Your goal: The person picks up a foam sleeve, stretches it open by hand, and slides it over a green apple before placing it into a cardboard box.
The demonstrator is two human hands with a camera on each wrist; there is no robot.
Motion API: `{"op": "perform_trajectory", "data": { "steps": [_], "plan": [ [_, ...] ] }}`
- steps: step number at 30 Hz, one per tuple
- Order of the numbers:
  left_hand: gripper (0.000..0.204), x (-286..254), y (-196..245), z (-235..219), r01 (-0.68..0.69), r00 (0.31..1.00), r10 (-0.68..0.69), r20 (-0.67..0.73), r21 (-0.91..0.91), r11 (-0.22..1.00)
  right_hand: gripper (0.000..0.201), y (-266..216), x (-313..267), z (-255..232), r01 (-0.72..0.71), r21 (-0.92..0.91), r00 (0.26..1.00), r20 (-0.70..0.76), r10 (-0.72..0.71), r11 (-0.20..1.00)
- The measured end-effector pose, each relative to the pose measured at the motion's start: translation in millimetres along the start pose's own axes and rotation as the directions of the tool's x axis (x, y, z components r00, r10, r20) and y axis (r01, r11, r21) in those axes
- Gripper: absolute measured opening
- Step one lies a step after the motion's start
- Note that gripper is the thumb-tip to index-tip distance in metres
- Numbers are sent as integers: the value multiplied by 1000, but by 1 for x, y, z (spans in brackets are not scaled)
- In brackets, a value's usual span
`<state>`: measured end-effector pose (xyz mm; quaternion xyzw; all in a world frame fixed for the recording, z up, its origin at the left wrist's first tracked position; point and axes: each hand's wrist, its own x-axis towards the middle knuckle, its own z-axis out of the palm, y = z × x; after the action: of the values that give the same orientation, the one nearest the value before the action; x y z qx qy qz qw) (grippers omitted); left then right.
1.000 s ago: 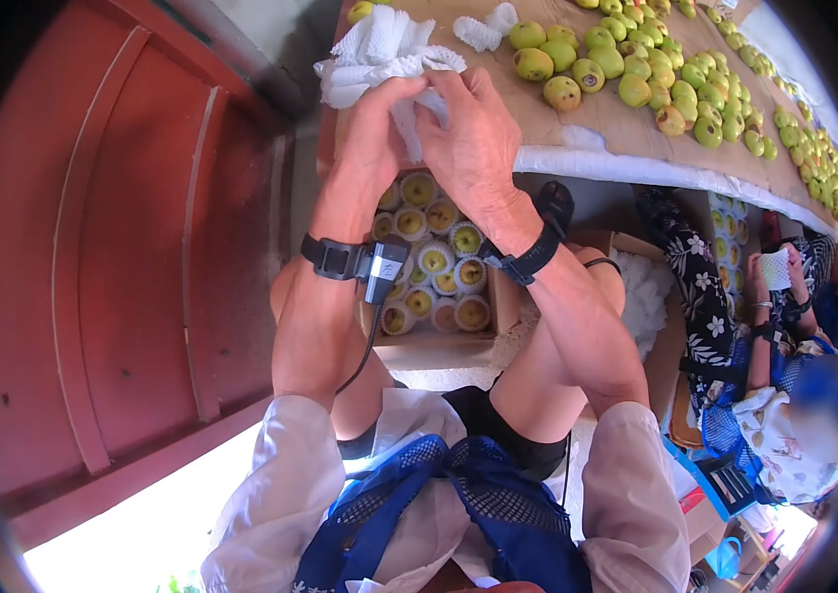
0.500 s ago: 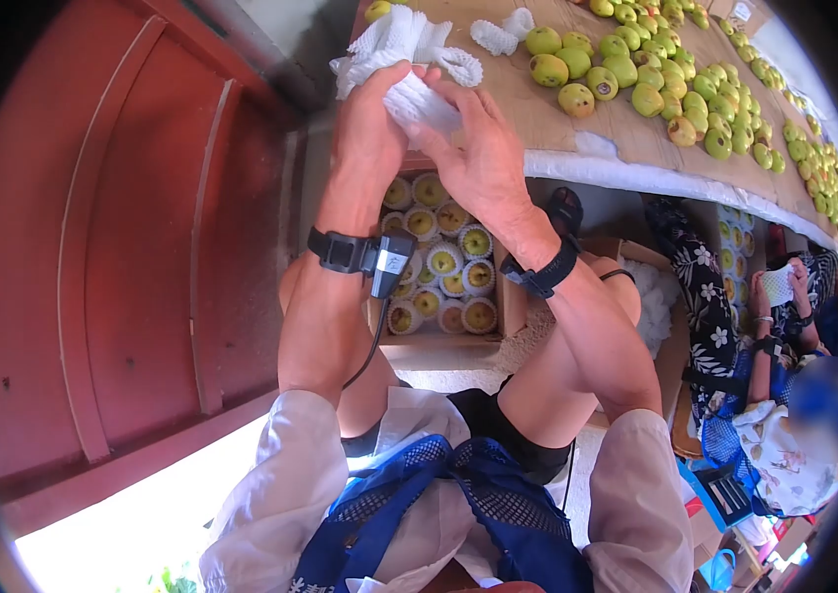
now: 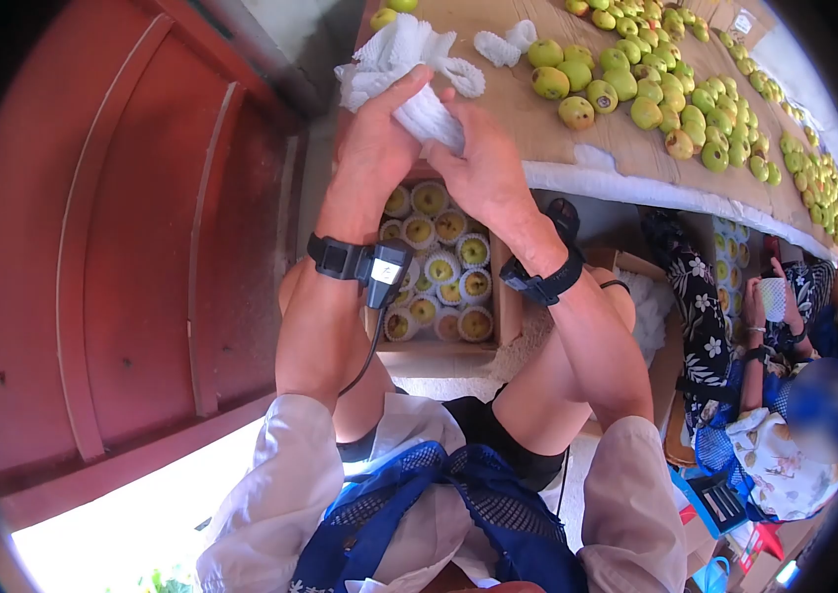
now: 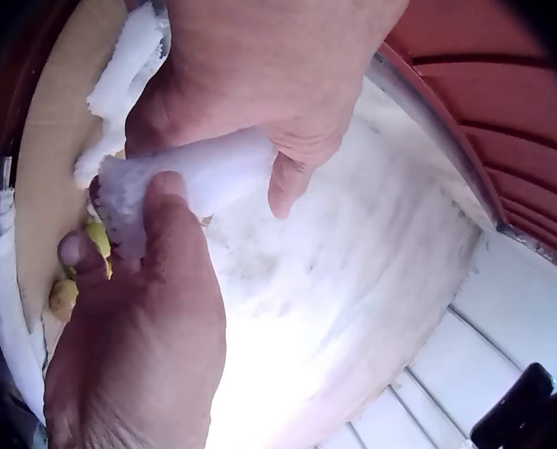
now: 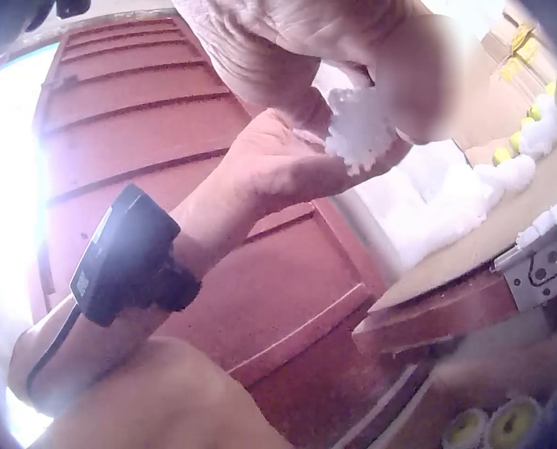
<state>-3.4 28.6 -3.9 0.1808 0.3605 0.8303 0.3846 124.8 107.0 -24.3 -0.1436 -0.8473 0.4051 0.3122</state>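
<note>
A white foam net sleeve [image 3: 429, 117] lies between the two hands above the table's near left corner. The left hand [image 3: 376, 143] grips its upper left side, with the thumb along it. At its other end the right hand [image 3: 488, 166] pinches it between thumb and fingers. In the left wrist view the sleeve [image 4: 218, 173] looks like a flattened tube; its ragged end [image 5: 358, 131] shows in the right wrist view. A heap of similar white sleeves [image 3: 404, 44] sits just behind the left hand.
Green-yellow apples [image 3: 646, 89] are spread over the cardboard-covered table [image 3: 537, 138]; two loose sleeves [image 3: 505, 43] lie beside them. Below is a carton [image 3: 439, 358] of sleeved apples [image 3: 441, 267]. A red door [image 3: 132, 247] stands at left, and another person [image 3: 785, 455] sits at right.
The hands have come slightly away from the heap with a sleeve between them. The right fingers, spread half a second ago, now close in on the sleeve's lower end.
</note>
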Motion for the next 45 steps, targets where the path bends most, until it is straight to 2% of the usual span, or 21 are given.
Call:
{"op": "perform_trajectory", "data": {
  "steps": [2, 5, 8, 11, 13, 14, 16, 19, 25, 28, 31, 34, 37, 40, 43, 45],
  "plan": [
    [52, 2, -4, -7, -15, 1000, 14, 11, 79, 997, 54, 0, 0, 0, -17, -18, 998, 64, 18, 1000],
    [48, -7, -3, 5, -36, 995, 54, -89, 189, 981, 56, 0, 2, 2, -40, 63, 991, 134, 31, 997],
    [43, -10, -2, 11, -121, 991, 134, -22, 312, 942, 61, 3, 5, 12, -48, 152, 989, 144, 26, 987],
    [34, -9, -4, 9, -157, 985, 170, -22, 294, 943, 62, 0, 8, 16, -140, 89, 975, 189, 121, 986],
    [30, -5, -4, 5, -159, 986, 167, -30, 173, 972, 54, -11, 8, 11, -175, 48, 963, 218, 161, 983],
    [27, -4, -5, 2, -159, 986, 164, -34, 110, 981, 53, -9, 8, 14, -149, 39, 969, 202, 138, 988],
    [25, -3, -5, 0, -174, 984, 176, -13, 112, 978, 50, -6, 6, 21, -100, 24, 981, 172, 94, 995],
    [24, -6, -6, 4, -182, 981, 191, -42, 154, 971, 72, -6, 8, 17, -179, 1, 944, 282, 171, 984],
    [24, -14, -1, 8, -160, 984, 173, -42, 219, 962, 57, -10, 11, 18, -230, 5, 934, 283, 220, 973],
    [24, -11, 0, 5, -173, 983, 182, -27, 205, 963, 47, -11, 15, 15, -231, -147, 893, 362, 270, 962],
    [20, -12, 4, 8, -166, 982, 178, -58, 164, 972, 39, -3, 14, 23, -173, -77, 939, 287, 188, 982],
    [20, -12, 8, 10, -147, 979, 168, -112, 176, 973, 41, 4, 14, 26, -102, -45, 944, 310, 111, 994],
    [24, -10, 5, 4, -131, 980, 161, -114, 231, 964, 41, 3, 12, 27, -107, -19, 945, 309, 107, 994],
    [25, -11, 2, 3, -131, 974, 185, -132, 338, 932, 48, -9, 16, 16, -268, 75, 868, 451, 207, 960],
    [23, -21, 4, 18, -174, 967, 239, -83, 470, 866, 52, -10, 10, 21, -267, 387, 939, 310, 148, 883],
    [23, -25, 3, 23, -212, 963, 267, -37, 506, 836, 55, -6, 11, 23, -303, 474, 939, 297, 174, 827]
  ]
}}
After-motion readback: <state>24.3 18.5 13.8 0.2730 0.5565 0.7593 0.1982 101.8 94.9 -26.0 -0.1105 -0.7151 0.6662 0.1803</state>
